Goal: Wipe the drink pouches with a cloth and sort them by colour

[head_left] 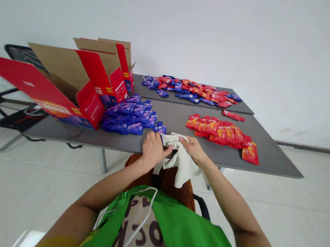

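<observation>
At the table's front edge, my right hand (193, 148) is closed on a white cloth (183, 163), which hangs down over the edge in folds. My left hand (153, 149) is closed beside it, thumb against the cloth. A thin blue edge shows between the left fingers and the cloth, seemingly a blue pouch mostly covered by them. Just beyond the left fingertips lies another blue spouted pouch (160, 128). To the left is a stacked pile of blue pouches (132, 116). On the right, red-orange pouches (220, 131) overlap in a row.
Open red cardboard boxes (90, 104) with raised flaps stand along the left of the grey table (171, 112). A mixed heap of red and blue pouches (192, 89) lies at the back. One red pouch (233, 115) lies apart at the right. A black chair (20, 57) is far left.
</observation>
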